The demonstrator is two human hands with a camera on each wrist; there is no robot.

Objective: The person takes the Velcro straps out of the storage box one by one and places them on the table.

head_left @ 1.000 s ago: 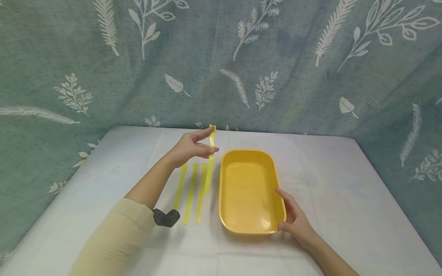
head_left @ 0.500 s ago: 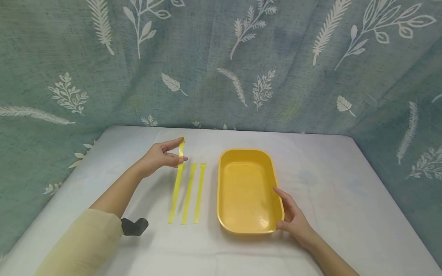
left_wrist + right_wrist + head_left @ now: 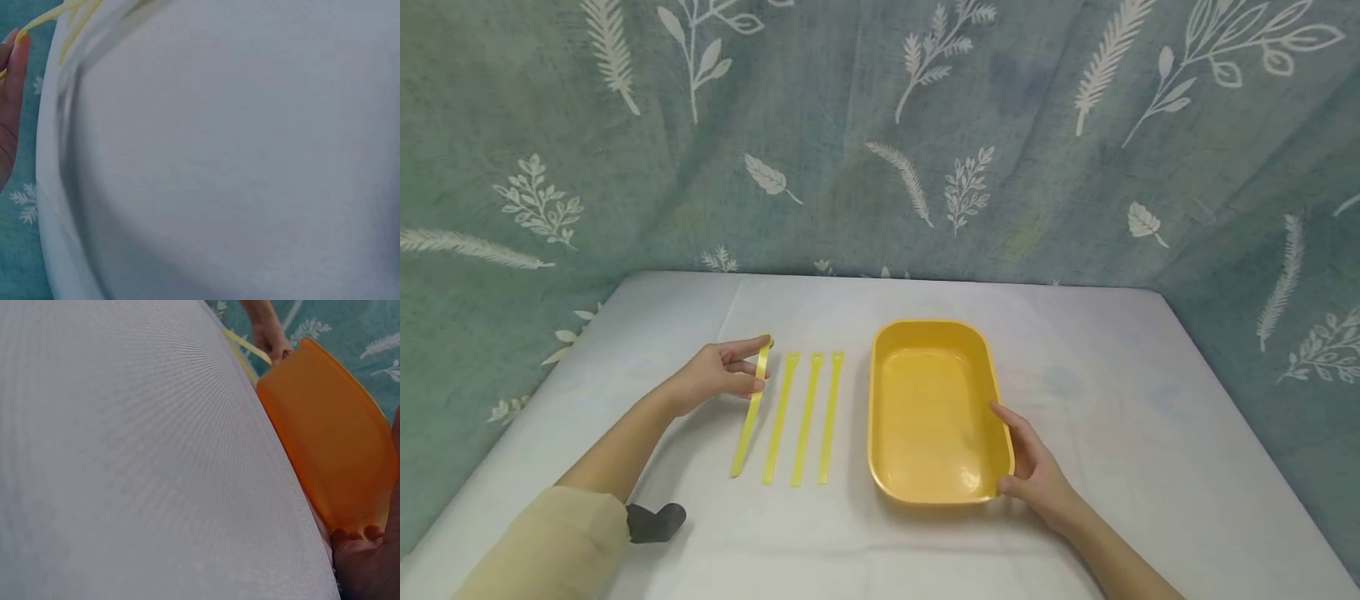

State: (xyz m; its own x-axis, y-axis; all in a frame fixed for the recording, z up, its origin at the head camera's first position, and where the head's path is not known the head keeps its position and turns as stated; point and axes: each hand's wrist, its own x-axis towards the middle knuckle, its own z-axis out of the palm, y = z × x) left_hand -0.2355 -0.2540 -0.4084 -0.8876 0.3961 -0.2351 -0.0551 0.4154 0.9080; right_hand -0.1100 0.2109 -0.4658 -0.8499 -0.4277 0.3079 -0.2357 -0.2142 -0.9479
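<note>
My left hand [image 3: 707, 379] pinches a yellow strap [image 3: 748, 429] with a slotted head, near its upper end. The strap slants down toward the table; whether its lower end touches the cloth I cannot tell. Just right of it, three similar yellow straps [image 3: 807, 421] lie side by side, heads away from me. In the left wrist view, only part of the left hand [image 3: 9, 112] shows at the edge. My right hand [image 3: 1037, 477] grips the right side of a yellow plastic tray [image 3: 932, 408], thumb near its front corner. The right wrist view shows fingers at the tray's outer wall [image 3: 331, 431].
A white cloth [image 3: 1120, 500] covers the table. Behind it hangs a green curtain [image 3: 820, 100] with white leaf prints. A dark device [image 3: 657, 523] sits by the left sleeve cuff [image 3: 576, 521].
The left hand has carried its strap leftward, from beside the tray, past the three lying straps, and lowered it to their left. The right hand keeps its hold on the tray.
</note>
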